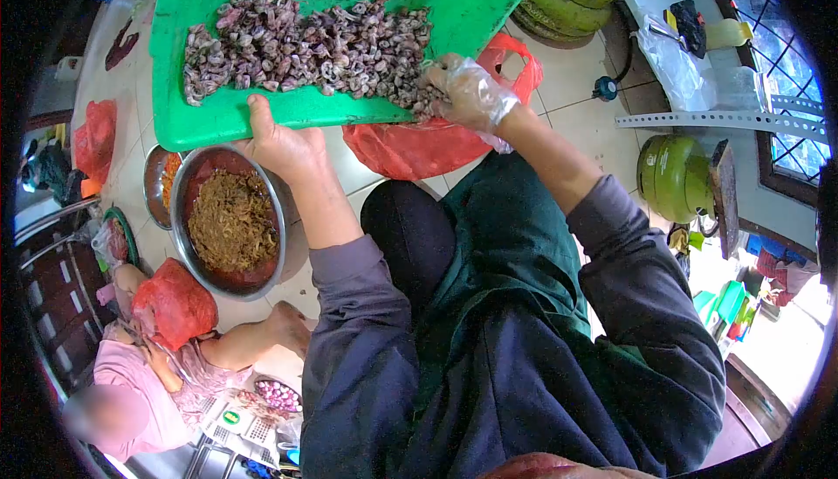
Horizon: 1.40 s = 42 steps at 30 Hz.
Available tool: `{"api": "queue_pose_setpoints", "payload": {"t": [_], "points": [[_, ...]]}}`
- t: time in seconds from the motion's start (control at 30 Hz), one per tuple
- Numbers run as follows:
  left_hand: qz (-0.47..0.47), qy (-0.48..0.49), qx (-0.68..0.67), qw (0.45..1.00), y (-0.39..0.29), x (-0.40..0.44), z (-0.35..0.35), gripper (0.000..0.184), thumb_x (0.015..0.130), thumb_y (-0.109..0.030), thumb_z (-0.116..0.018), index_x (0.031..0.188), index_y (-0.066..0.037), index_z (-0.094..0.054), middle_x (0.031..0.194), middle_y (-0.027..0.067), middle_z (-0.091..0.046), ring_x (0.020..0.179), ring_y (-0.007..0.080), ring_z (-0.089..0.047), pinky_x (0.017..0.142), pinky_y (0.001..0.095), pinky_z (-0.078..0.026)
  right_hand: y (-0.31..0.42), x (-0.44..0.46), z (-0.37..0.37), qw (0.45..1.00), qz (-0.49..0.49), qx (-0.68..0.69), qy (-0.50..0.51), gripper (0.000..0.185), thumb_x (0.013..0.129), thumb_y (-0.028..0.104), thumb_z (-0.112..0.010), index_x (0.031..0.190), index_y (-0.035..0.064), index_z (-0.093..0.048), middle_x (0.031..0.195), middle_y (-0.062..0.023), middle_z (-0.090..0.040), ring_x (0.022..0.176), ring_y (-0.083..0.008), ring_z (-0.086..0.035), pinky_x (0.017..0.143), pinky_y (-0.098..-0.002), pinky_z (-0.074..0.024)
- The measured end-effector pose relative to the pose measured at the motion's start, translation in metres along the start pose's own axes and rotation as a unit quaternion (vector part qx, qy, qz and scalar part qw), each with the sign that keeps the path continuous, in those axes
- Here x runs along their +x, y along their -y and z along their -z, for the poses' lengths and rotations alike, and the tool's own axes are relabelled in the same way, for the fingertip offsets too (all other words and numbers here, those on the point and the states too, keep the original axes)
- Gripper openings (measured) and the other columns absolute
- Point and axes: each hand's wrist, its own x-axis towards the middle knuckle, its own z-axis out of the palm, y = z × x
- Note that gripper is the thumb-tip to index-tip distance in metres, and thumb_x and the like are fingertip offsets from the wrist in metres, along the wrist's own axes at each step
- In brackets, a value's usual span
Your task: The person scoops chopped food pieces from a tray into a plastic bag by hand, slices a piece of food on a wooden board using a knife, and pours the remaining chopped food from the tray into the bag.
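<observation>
My left hand (284, 143) grips the near rim of a large green plastic tray (340, 111), thumb on top and fingers hidden underneath. The tray carries a long heap of small greyish-purple ringed pieces that look like chopped squid (319, 43). My right hand (471, 91), in a clear plastic glove, is at the right end of the heap, its fingers curled against the squid pieces at the tray's edge; the fingertips are partly hidden. Directly below that corner, a red plastic bag (410, 149) lies on the floor close to my knees.
A metal bowl of brown shredded food (231, 226) and a smaller bowl with orange bits (163, 184) stand at left. Green gas cylinders (676, 178) are at right. Another person (131, 374) sits lower left by a red bag (175, 303) and a bowl of shallots (279, 394).
</observation>
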Motion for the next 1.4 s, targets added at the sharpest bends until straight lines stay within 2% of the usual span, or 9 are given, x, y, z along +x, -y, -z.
{"api": "queue_pose_setpoints", "payload": {"t": [0.2,0.4,0.5,0.6,0.73,0.97,1.13,1.37,1.4], "points": [[0.017,-0.021,-0.006,1.0,0.0,0.001,0.0,0.062,0.08,0.007,-0.054,0.136,-0.011,-0.038,0.137,0.0127,-0.043,0.121,0.0318,-0.046,0.103,0.0536,-0.037,-0.019,-0.035,-0.01,0.998,-0.044,0.038,0.02,0.038,0.077,0.007,-0.063,0.115,0.0079,-0.058,0.109,-0.0207,-0.055,0.101,-0.0382,-0.057,0.084,-0.0427,-0.049],[0.005,-0.011,-0.004,1.0,-0.003,0.001,-0.003,0.062,0.08,0.006,-0.054,0.136,-0.013,-0.038,0.137,0.013,-0.043,0.121,0.0323,-0.047,0.103,0.0538,-0.038,-0.015,-0.006,0.041,0.993,-0.067,0.052,0.08,0.041,0.082,0.015,-0.059,0.122,0.011,-0.056,0.116,-0.0205,-0.057,0.107,-0.0361,-0.056,0.089,-0.0421,-0.0478],[0.011,0.013,-0.005,1.0,-0.002,0.002,0.001,0.061,0.08,0.005,-0.055,0.136,-0.013,-0.039,0.136,0.0128,-0.044,0.12,0.0324,-0.047,0.103,0.0541,-0.038,-0.028,0.041,0.03,0.996,0.019,-0.058,-0.059,0.047,0.082,0.022,-0.059,0.126,0.0092,-0.052,0.112,-0.0219,-0.059,0.104,-0.0372,-0.057,0.089,-0.0425,-0.0477],[0.023,0.016,-0.018,0.999,-0.007,-0.002,-0.003,0.06,0.079,0.005,-0.055,0.135,-0.013,-0.04,0.135,0.0123,-0.045,0.12,0.0322,-0.048,0.102,0.0545,-0.039,-0.03,0.086,0.023,0.989,-0.003,-0.109,-0.101,0.056,0.076,0.022,-0.061,0.129,0.0053,-0.048,0.106,-0.0233,-0.061,0.1,-0.0383,-0.06,0.087,-0.0441,-0.0484],[0.016,0.007,-0.006,1.0,-0.007,-0.005,-0.008,0.061,0.079,0.005,-0.056,0.135,-0.013,-0.041,0.134,0.0119,-0.045,0.119,0.0326,-0.048,0.1,0.0548,-0.04,-0.008,0.1,0.037,0.981,-0.091,-0.127,0.117,0.068,0.069,0.022,-0.059,0.133,0.0041,-0.044,0.104,-0.0262,-0.062,0.1,-0.0387,-0.061,0.083,-0.0448,-0.0502],[-0.008,-0.015,0.018,1.0,-0.004,-0.001,-0.007,0.063,0.077,0.008,-0.055,0.136,-0.009,-0.04,0.133,0.0141,-0.047,0.118,0.0316,-0.049,0.101,0.0524,-0.04,0.009,0.079,0.036,0.957,-0.071,-0.137,0.246,0.063,0.072,0.02,-0.056,0.133,0.0075,-0.048,0.119,-0.0202,-0.06,0.108,-0.0318,-0.059,0.089,-0.0393,-0.0503],[-0.016,-0.023,0.026,0.999,-0.002,0.001,-0.005,0.063,0.077,0.008,-0.055,0.136,-0.008,-0.039,0.133,0.0147,-0.046,0.117,0.0311,-0.049,0.101,0.0517,-0.04,-0.002,0.03,0.022,0.989,-0.025,-0.046,0.139,0.049,0.072,0.009,-0.06,0.12,0.0025,-0.054,0.111,-0.024,-0.056,0.103,-0.0407,-0.056,0.088,-0.0457,-0.0488],[-0.005,-0.051,0.038,0.998,-0.003,0.002,-0.004,0.057,0.082,0.004,-0.053,0.135,-0.011,-0.04,0.134,0.0131,-0.045,0.118,0.0318,-0.048,0.099,0.0533,-0.041,-0.014,-0.027,0.008,0.999,0.033,0.019,-0.018,0.038,0.074,0.007,-0.064,0.112,0.0042,-0.057,0.103,-0.0196,-0.056,0.099,-0.0376,-0.056,0.084,-0.0426,-0.0489],[-0.006,-0.052,0.04,0.998,-0.004,0.002,-0.006,0.056,0.083,0.003,-0.053,0.135,-0.011,-0.04,0.135,0.013,-0.045,0.118,0.0323,-0.048,0.098,0.0541,-0.042,-0.016,-0.037,0.01,0.998,-0.024,0.06,0.001,0.04,0.075,0.009,-0.065,0.114,0.005,-0.057,0.102,-0.0199,-0.057,0.098,-0.0382,-0.057,0.082,-0.043,-0.049]]}}
